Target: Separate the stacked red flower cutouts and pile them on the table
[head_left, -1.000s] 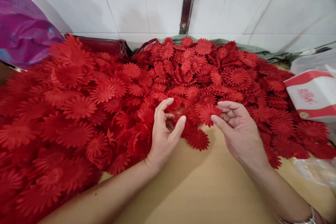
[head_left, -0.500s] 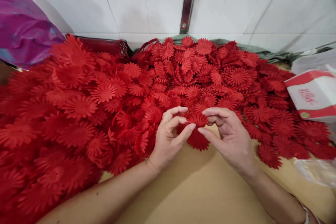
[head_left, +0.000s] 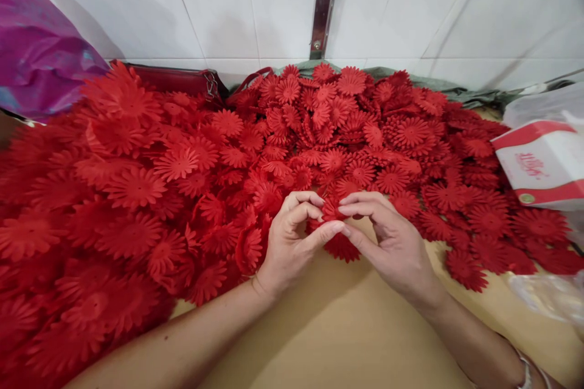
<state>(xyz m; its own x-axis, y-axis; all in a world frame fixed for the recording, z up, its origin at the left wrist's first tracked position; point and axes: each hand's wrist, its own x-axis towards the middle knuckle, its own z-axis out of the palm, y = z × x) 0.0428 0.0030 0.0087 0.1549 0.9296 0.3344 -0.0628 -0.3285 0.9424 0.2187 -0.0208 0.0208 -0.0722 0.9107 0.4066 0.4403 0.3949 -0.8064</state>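
Between my two hands is a red flower-shaped piece (head_left: 332, 209) with many narrow petals. My left hand (head_left: 292, 243) pinches its left side between thumb and fingers. My right hand (head_left: 390, 240) has closed on its right side, and the two thumb tips meet at the near edge. Just under the held piece, another red petal piece (head_left: 342, 248) shows below the thumbs. A large heap of similar red flower pieces (head_left: 132, 188) spreads to the left of and behind my hands. The fingers partly cover the held piece.
On the right, a white and red box (head_left: 538, 161) stands by a clear plastic bag (head_left: 547, 298). A dark red purse (head_left: 173, 80) lies behind the heap, near a purple bag (head_left: 41, 42) at the left. The tan tabletop (head_left: 292, 340) runs up to a white tiled wall (head_left: 387, 6).
My right hand has moved left and its fingers have closed on the flower piece. The thumbs now touch. My left hand has barely shifted.
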